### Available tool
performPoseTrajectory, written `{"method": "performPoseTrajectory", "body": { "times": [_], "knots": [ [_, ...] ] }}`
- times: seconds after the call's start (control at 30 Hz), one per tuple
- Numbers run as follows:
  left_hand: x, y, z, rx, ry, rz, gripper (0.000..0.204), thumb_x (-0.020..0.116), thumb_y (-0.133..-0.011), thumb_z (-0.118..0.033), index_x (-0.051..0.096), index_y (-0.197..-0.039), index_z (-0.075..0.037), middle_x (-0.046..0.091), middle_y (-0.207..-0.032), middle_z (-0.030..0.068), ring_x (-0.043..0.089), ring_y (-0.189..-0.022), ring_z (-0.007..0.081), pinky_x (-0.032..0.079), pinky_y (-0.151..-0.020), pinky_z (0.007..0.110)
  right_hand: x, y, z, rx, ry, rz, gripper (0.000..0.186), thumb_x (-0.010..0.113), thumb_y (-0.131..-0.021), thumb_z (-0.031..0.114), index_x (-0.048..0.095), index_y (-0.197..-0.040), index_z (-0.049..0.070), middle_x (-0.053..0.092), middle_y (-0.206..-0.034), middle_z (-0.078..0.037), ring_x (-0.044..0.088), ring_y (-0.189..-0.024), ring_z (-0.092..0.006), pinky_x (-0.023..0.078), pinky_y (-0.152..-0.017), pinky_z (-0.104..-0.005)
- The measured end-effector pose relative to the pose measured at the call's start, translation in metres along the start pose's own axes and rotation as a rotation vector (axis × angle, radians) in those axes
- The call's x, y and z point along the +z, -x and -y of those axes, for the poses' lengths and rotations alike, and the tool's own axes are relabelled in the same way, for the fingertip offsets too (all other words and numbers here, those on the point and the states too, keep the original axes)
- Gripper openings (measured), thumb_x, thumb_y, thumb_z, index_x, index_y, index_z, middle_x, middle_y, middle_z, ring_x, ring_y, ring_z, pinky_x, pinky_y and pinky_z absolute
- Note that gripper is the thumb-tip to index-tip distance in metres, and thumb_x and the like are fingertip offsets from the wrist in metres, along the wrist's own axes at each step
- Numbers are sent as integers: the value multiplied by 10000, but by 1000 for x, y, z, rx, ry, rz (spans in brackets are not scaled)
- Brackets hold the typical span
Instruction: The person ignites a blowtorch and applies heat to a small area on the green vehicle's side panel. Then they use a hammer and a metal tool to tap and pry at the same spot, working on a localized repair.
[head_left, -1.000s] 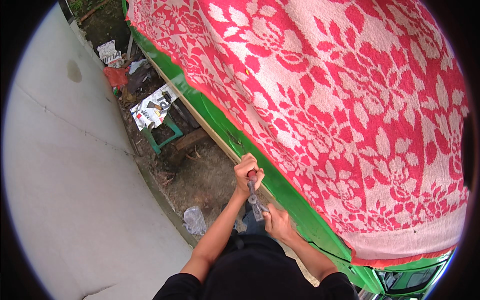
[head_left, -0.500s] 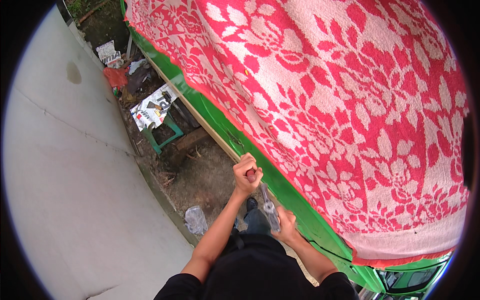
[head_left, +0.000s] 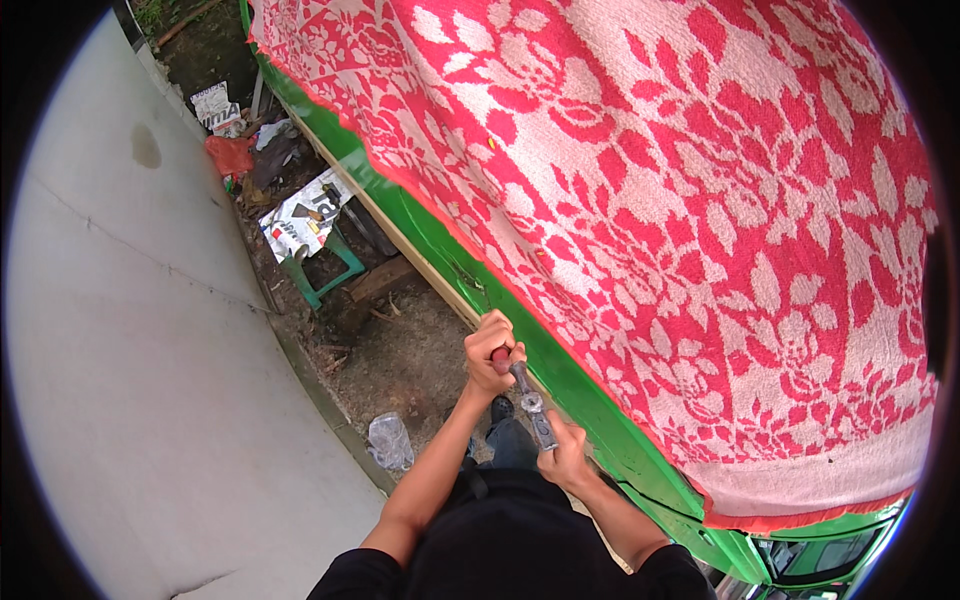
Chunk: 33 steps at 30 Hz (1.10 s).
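My left hand (head_left: pixel 487 362) is closed around a red-handled tool (head_left: pixel 501 357), its butt facing me. A thin shaft seems to run from the fist toward the green car panel (head_left: pixel 555 355); the tool's far end is too small to make out. Closed as well, my right hand (head_left: pixel 566 455) grips a grey metal hammer (head_left: pixel 533 405), with a long narrow head and a round spot at its middle. The hammer's narrow end meets or nearly meets the butt of the red handle. Both hands are low beside the car's edge, and the hammer's handle is mostly hidden.
A red and pale floral towel (head_left: pixel 680 230) covers the car's top. To the left stands a pale wall (head_left: pixel 150 330). A green stool (head_left: pixel 340 265) with a printed sheet (head_left: pixel 300 222), a clear plastic bag (head_left: pixel 390 441) and a red bag (head_left: pixel 230 155) are on the ground between.
My right hand has brought the hammer up and left, from a gap below the red handle to its butt. The left hand stays almost in place.
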<state>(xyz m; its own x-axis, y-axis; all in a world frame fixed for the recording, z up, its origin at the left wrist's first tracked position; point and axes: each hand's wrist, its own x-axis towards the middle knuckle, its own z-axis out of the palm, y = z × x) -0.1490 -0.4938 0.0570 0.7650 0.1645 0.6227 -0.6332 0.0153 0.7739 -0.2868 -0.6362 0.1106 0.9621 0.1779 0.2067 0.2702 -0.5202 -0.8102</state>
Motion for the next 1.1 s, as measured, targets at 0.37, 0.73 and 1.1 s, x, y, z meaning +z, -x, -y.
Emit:
{"method": "performPoseTrajectory", "body": {
  "times": [0.37,0.73,1.1],
  "knots": [
    [-3,-5,11,-9,-6,-70,227,630,-646,61,418,-624,-17,398,-594,88,465,-609,273,379,-623,382,-13,-4,9,-132,15,15,97,531,-964,87,553,-900,17,511,-592,-154,582,-523,-376,430,-499,-432],
    [-11,-3,22,-42,1,-93,219,608,-661,62,407,-626,-17,388,-598,95,450,-604,264,384,-595,367,-2,-7,8,-193,28,35,116,523,-989,107,577,-952,11,538,-596,-131,598,-510,-349,441,-486,-426],
    [-2,-3,9,-68,10,-92,236,635,-646,41,409,-628,-21,411,-600,93,471,-619,274,385,-625,378,-3,-9,4,-170,44,-43,225,494,-1012,186,606,-917,15,540,-616,-110,586,-501,-308,442,-500,-406]
  ]
}}
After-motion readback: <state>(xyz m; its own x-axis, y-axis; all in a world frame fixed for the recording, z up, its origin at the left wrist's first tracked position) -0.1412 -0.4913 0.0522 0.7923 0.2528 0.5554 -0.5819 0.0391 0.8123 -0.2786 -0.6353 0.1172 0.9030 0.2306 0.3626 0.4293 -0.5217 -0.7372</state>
